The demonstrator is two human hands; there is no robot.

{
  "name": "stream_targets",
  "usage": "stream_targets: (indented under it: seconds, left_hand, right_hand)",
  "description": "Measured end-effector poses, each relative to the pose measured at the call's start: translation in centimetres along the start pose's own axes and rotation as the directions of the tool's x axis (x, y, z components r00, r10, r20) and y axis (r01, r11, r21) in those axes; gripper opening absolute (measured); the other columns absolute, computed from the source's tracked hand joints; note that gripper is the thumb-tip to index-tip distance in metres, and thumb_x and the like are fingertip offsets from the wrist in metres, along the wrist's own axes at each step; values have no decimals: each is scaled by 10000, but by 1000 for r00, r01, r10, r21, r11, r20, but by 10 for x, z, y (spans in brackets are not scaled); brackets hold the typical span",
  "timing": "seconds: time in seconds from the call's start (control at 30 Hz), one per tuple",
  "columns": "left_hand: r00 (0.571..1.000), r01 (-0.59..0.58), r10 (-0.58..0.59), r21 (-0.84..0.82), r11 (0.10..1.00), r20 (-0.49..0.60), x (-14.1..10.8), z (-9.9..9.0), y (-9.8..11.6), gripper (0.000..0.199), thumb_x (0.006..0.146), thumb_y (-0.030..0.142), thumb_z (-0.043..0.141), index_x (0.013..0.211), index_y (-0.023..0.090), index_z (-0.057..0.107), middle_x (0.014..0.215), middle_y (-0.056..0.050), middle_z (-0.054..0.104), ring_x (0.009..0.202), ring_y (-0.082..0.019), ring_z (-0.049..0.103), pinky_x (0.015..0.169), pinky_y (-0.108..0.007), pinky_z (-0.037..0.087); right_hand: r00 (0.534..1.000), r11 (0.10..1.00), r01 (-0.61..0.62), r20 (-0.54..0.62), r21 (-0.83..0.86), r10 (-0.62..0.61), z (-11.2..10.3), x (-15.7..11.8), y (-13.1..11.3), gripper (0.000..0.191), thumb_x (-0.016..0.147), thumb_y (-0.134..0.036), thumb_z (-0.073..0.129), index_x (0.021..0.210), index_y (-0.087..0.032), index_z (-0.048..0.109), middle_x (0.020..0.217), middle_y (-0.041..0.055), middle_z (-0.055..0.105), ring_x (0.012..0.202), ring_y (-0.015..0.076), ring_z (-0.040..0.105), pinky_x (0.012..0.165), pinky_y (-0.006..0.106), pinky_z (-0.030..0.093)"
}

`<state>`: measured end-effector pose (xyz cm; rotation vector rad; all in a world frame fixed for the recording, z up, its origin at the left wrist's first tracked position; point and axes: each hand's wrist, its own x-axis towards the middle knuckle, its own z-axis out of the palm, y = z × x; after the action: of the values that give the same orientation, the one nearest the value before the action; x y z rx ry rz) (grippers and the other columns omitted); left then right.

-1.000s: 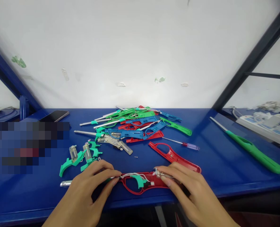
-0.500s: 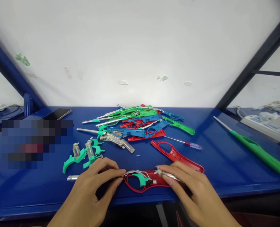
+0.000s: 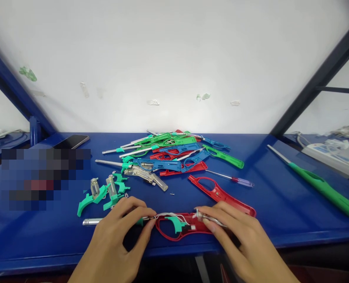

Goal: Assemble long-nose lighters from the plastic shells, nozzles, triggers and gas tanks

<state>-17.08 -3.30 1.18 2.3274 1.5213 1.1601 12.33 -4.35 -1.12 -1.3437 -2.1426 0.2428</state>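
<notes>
A red lighter shell half (image 3: 202, 228) lies near the table's front edge, between my hands. Inside it sit a green trigger (image 3: 177, 225) and thin white wires (image 3: 171, 214). My left hand (image 3: 118, 232) is closed, thumb and fingertips pinching the rear end of the lighter nozzle at the shell's left tip. The silver tube of that nozzle (image 3: 92, 222) sticks out past the hand on the left. My right hand (image 3: 240, 232) is closed on a clear fuel tank (image 3: 214, 220) over the shell's right part; the fingers partly hide the tank.
Another red shell half (image 3: 221, 196) lies just behind. Farther back are a screwdriver (image 3: 240, 181) and a pile of lighter parts (image 3: 174, 151). Green triggers with tanks (image 3: 112, 188) lie left. A green lighter (image 3: 321, 184) and a power strip (image 3: 333, 153) are right, a phone (image 3: 74, 141) left.
My left hand has shifted a little with the nozzle, whose tube end now reaches slightly farther left. More of its rear end shows between the fingers. My right hand stays almost still.
</notes>
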Motion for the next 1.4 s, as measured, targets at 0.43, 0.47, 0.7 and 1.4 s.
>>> stream_targets:
  seconds: [0.43, 0.47, 0.7, 1.4]
  left_hand:
    - [996, -67, 65, 28, 997, 61, -10, 8, -21, 235, 1146, 331, 559, 1252, 347, 768, 1139, -11, 780, 1026, -195, 789, 916, -281, 681]
    - [996, -63, 60, 46, 997, 63, -13, 8, -21, 245, 1140, 336, 567, 1290, 349, 760, 1186, -22, 779, 1065, -207, 791, 936, -299, 690]
    - [995, -91, 82, 186, 978, 52, -29, 6, -24, 343, 1130, 351, 514, 1410, 360, 713, 1435, -64, 747, 1279, -313, 772, 977, -490, 720]
    - [973, -232, 231, -51, 971, -30, 1, -10, -3, 401, 1209, 399, 472, 999, 278, 792, 960, 43, 806, 823, -68, 806, 835, -87, 614]
  right_hand:
    - [968, 996, -4, -249, 89, 26, 2, -14, 14, 305, 1131, -418, 579, 1408, -332, 675, 1232, 52, 854, 1066, 263, 848, 831, 296, 694]
    - [968, 995, -1, -248, 99, 26, 1, -15, 14, 342, 1107, -455, 619, 1418, -316, 655, 1225, 75, 843, 1051, 282, 841, 805, 309, 692]
    - [979, 965, 197, -94, 171, -183, 17, 36, -44, 202, 1058, -256, 682, 1026, -287, 485, 897, -21, 674, 737, 167, 691, 658, 269, 590]
    - [934, 921, 357, -53, 158, -353, 35, 48, -52, 402, 873, 94, 410, 1034, -244, 557, 1019, 36, 794, 890, 198, 746, 762, 284, 609]
